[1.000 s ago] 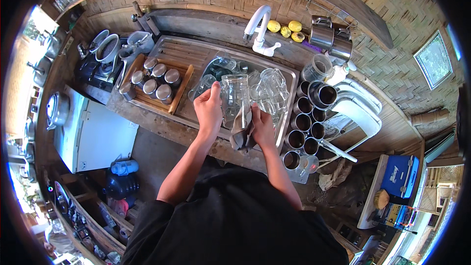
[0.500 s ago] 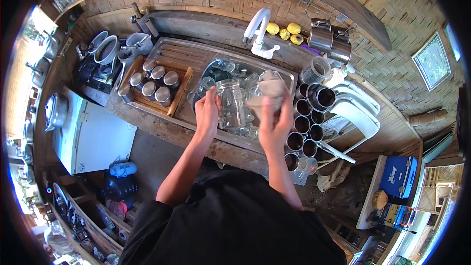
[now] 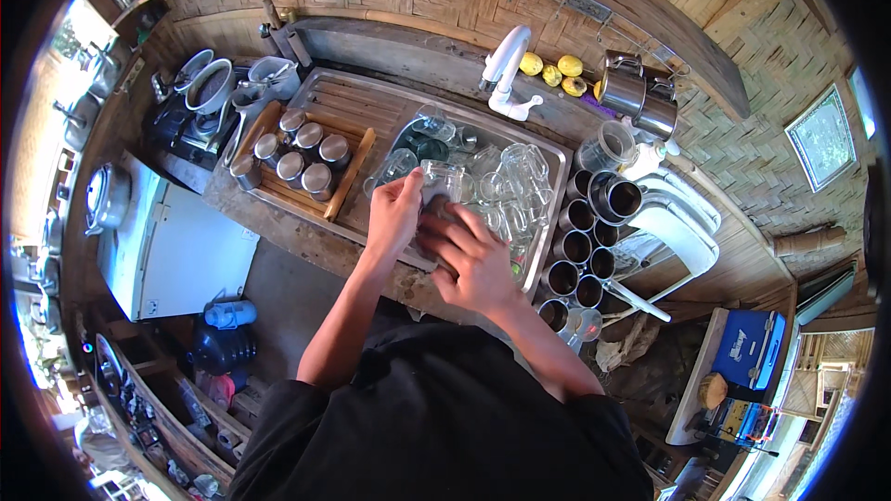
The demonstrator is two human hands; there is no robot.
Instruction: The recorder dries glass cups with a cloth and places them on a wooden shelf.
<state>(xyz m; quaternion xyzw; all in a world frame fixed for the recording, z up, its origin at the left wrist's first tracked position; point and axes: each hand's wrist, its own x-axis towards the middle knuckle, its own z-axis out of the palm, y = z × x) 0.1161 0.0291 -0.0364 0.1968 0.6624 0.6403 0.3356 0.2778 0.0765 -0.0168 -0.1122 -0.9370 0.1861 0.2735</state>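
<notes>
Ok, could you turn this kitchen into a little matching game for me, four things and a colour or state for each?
Things:
1. Glass mug
2. Faucet
3. Fruit
4. Cooler box

Colours or states:
A. Yellow with dark patches
B. Blue
C. Held in the person's left hand
D. White

Right pairs: 1-C, 2-D, 3-A, 4-B

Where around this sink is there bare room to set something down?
The ribbed drainboard is bare between the wooden tray and the back ledge; a smaller patch lies between tray and left hand. It's crowded in the sink basin, full of glassware, and right of it, where metal cups stand packed.
</notes>
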